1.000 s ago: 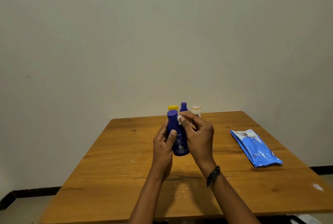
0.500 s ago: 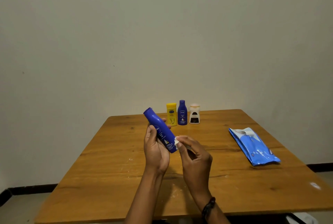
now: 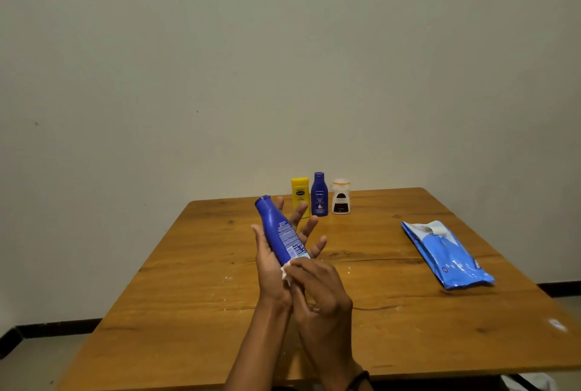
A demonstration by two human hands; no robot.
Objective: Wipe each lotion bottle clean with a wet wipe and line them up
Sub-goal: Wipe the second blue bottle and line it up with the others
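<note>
Dark blue lotion bottle [image 3: 279, 230] is tilted cap up and away, back label with white print showing, lying across the left hand [image 3: 268, 265], whose fingers are straight and spread. Right hand [image 3: 317, 287] pinches a white wet wipe [image 3: 286, 271] against the bottle's base, above the wooden table [image 3: 188, 296]. Yellow bottle [image 3: 299, 197], small blue bottle [image 3: 319, 195] and white bottle [image 3: 341, 200] stand in a row at the far edge, with the blue wipe pack [image 3: 446, 255] off to the right.
</note>
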